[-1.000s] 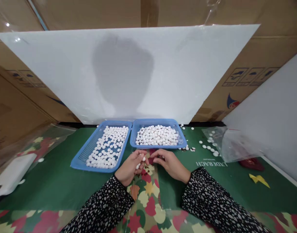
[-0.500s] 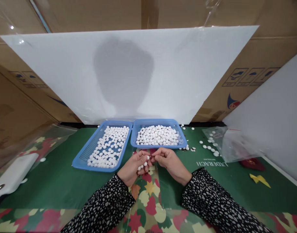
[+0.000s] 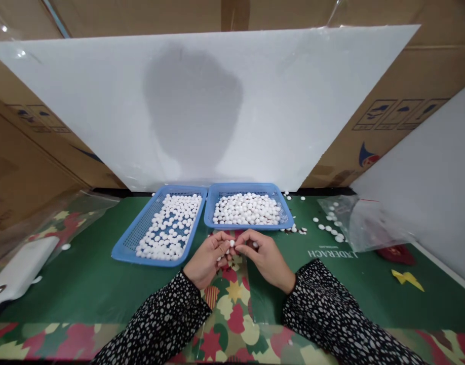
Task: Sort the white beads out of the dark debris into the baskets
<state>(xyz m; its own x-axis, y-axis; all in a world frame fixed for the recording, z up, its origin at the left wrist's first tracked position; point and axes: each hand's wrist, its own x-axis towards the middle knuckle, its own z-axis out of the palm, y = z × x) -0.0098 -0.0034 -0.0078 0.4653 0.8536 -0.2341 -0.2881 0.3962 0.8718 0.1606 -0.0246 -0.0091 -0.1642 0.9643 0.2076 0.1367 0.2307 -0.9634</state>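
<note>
My left hand is closed with a few small round white pieces in its fingers; one white piece shows at the fingertips. Beside it, my right hand is pinched, its thumb and forefinger meeting that piece, and a bit of white shows between its fingers too. Both hands are just in front of two blue mesh baskets. The left basket holds a loose layer of white pieces, and the right basket holds a denser heap. Exactly what the pieces are I cannot tell.
Loose white pieces lie right of the baskets, by a clear plastic bag. Farther right is a yellow scrap. A white phone-like object lies at the left. Behind stands a white board against cardboard.
My right hand has moved slightly left, its fingers now meeting the left hand's at a white piece. Fewer pieces show in my left hand. The view has tilted slightly.
</note>
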